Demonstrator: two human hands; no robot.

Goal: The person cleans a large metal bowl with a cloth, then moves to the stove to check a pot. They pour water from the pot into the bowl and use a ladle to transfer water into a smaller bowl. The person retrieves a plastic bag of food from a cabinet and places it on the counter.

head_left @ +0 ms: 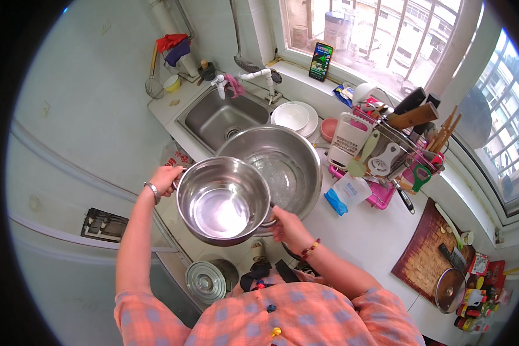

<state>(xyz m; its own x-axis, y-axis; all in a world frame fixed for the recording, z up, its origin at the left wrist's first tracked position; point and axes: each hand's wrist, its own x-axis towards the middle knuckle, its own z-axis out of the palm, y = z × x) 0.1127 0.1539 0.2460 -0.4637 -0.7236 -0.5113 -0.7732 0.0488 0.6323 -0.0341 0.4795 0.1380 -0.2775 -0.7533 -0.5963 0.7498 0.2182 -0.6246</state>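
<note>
A stainless steel two-handled pot (220, 203) is held up in front of me, its mouth facing the camera, with no food visible in it. My left hand (166, 179) grips the handle on its left side. On the opposite side, my right hand (289, 227) has hold of the other loop handle (269, 222). Behind the pot, and partly hidden by it, a large steel basin (298, 173) with what looks like clear water stands on the counter by the sink (225, 110).
White plates (292, 116) and a pink bowl (328, 129) sit behind the basin. To the right are a utensil rack (385, 147) with knives, a plastic bag (348, 192) and a cutting board (424, 255) bearing a cleaver. A lidded metal pail (205, 281) stands on the floor.
</note>
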